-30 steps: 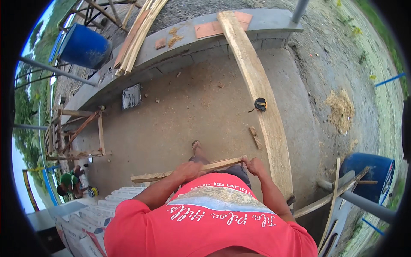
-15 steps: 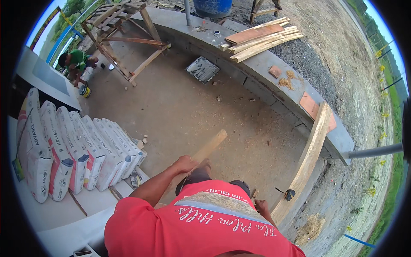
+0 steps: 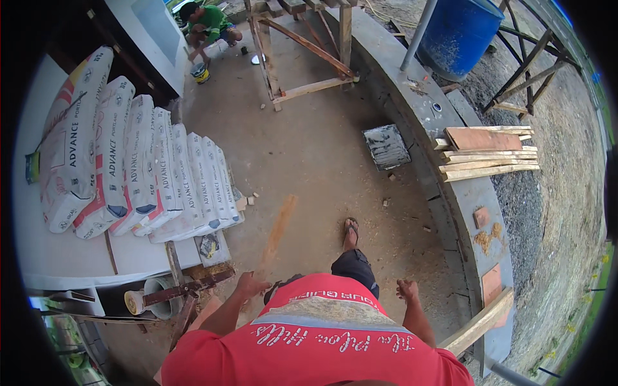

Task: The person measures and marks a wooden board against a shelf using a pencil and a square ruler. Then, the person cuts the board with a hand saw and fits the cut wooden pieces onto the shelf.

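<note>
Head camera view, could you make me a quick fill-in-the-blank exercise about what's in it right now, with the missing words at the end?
1. The wooden strip is at the person's ____ hand.
2. The colour of the drum beyond the concrete ledge is ____.
3. The crouching co-worker wears a top coloured ____.
4. Of the picture's two side edges, the white bags stand nearer the ____ one.

Missing words: left; blue; green; left.

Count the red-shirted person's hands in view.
2: the left hand near the lower end of the blurred plank, and the right hand, holding nothing visible, right of the dark shorts.
</note>
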### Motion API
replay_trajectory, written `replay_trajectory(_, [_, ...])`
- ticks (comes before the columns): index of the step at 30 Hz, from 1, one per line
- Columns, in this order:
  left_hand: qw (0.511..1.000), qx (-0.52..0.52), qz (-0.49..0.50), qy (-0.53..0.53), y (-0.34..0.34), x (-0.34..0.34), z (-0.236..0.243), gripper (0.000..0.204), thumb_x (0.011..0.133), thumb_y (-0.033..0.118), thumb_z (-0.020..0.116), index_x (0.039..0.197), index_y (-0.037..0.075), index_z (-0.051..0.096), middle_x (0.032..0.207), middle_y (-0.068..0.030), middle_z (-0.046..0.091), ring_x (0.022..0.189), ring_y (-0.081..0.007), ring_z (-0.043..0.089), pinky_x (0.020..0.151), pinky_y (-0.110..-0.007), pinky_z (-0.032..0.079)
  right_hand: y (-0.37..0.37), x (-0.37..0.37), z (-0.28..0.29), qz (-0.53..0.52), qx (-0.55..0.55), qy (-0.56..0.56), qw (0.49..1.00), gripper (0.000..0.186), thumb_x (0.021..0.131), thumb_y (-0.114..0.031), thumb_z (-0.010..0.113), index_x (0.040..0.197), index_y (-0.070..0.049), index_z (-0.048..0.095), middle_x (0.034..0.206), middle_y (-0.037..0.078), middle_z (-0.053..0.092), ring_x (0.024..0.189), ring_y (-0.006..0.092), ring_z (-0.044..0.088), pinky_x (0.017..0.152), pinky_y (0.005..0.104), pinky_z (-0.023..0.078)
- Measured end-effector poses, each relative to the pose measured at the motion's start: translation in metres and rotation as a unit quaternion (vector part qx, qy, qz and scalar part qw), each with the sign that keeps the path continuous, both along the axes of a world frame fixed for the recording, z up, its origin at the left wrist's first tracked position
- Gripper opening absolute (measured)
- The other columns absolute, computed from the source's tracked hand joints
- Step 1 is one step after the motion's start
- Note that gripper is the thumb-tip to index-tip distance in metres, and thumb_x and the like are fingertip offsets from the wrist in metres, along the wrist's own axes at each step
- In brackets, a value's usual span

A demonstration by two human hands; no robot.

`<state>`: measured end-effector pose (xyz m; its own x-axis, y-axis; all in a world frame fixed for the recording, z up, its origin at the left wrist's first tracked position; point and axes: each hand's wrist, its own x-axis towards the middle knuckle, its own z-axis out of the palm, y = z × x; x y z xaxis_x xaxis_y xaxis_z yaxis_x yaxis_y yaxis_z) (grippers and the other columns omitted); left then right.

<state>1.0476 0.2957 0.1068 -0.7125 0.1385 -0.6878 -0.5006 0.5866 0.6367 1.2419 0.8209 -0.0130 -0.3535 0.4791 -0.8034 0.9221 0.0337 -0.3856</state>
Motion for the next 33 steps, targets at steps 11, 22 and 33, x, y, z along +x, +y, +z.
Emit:
replay_trajectory(11, [0.955,-0.065,0.268,-0.105,0.061,-0.082,0.032,0.038,0.067,0.016,0.085,0.095,-0.002,0.067,0.07,-0.0086,0.066,0.054,-0.0158,0.06,0.05,-0.031,0.05,0.184,-0.319,-0.113,0.467,0.043,0.044,0.882,0.018,0.087,-0.023,0.057,0.079,-0.009,0.065,0.068,0.008,0.06,0.057,0.021,0.058,0.047,0.0365,0.043])
replay_trajectory(22, [0.917,-0.094,0.366,-0.13,0.058,-0.218,-0.017,0.055,0.081,0.051,0.069,0.088,-0.003,0.071,0.07,-0.0122,0.067,0.064,-0.0194,0.064,0.059,-0.036,0.05,0.028,-0.642,-0.01,0.449,0.129,-0.025,0.884,0.041,0.087,-0.041,0.058,0.092,-0.003,0.072,0.076,0.017,0.068,0.072,0.0283,0.069,0.064,0.0399,0.055])
replay_trajectory(33, [0.906,0.139,0.372,0.142,-0.098,-0.535,0.041,0.051,0.092,0.05,0.057,0.084,0.0,0.06,0.063,-0.0121,0.061,0.056,-0.0195,0.064,0.051,-0.035,0.053,-0.177,-0.884,-0.002,0.687,0.073,0.217,0.69,0.017,0.075,-0.016,0.058,0.079,-0.011,0.074,0.079,0.014,0.071,0.068,0.0263,0.069,0.07,0.036,0.056])
